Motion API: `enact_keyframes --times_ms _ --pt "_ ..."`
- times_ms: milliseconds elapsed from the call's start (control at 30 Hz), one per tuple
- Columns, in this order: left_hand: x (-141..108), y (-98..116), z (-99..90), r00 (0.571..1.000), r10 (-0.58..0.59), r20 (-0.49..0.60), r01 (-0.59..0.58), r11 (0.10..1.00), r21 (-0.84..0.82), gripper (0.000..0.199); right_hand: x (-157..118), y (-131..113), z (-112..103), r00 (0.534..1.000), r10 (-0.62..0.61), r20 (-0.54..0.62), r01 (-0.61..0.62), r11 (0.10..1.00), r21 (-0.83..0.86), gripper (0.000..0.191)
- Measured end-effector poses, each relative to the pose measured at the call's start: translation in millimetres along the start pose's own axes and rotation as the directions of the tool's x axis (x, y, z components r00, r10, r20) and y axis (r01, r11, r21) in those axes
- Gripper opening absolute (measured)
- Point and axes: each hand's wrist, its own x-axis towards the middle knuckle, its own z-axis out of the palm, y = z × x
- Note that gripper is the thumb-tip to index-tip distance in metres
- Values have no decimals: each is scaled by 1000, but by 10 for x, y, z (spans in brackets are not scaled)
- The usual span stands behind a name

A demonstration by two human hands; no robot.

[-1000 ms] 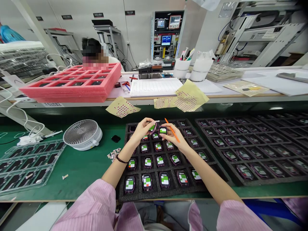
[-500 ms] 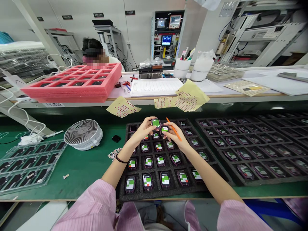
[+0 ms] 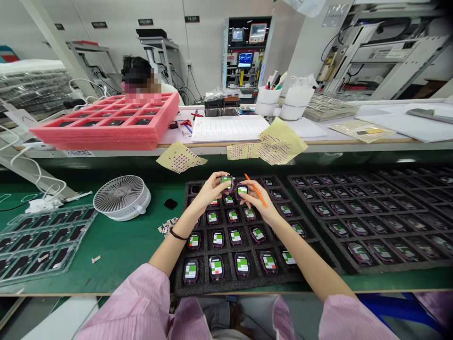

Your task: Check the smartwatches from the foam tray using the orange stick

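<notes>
Screens side by side, one in each hand

I have the left hand [image 3: 213, 190] curled into a part-closed pinch, thumb across the lower edge of the left unit [image 3: 226, 180] and fingers behind it, so that its lit green face tips up to the view. The right hand [image 3: 261, 202] is part-closed too, holding the right unit [image 3: 242, 189] between thumb and fingers, while an orange stick [image 3: 255, 190] slants across those fingers, pointed end up and away from me. Both units are above the far part of the black foam tray [image 3: 230, 287], just beside each other; whether their rims touch I can't quite tell at this size, though there seems to be a sliver between them.

To do this comparison-like handling well, I would grip each casing by its sides, leaving the faces uncovered, since the left thumb lies partly over its screen. Matching the tilt of the two would help reading and cut glare. The stick's tip wants care: a turn of the right wrist could bring it against a screen.

Both forearms reach forward and inward from low on either side, converging over the tray, the left wearing a dark band [image 3: 179, 234] at the wrist. Wrists sit above the pocketed units, so I'd want any lowering straight and slow.
</notes>
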Motion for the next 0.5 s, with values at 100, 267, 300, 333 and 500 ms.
enact_keyframes --times_ms 100,267,300,333,500 --pt "-7 29 16 998 -31 -61 31 999 -8 31 8 19 -1 1000 2 1 -2 1000 5 35" --pt "6 20 4 991 -61 -118 62 998 11 28 33 101 -15 1000 -4 3 4 1000 22 37" --pt "14 11 -2 991 -61 -115 63 998 11 29 33 105 -17 1000 -6 3 6 1000 23 36" --pt "22 -1 -9 992 -60 -109 61 998 6 31 31 101 -17 1000 -7 0 7 1000 25 36" --pt "40 -64 -45 997 61 45 -63 996 59 43 7 20 -4 1000 16 -16 -15 999 50 29"
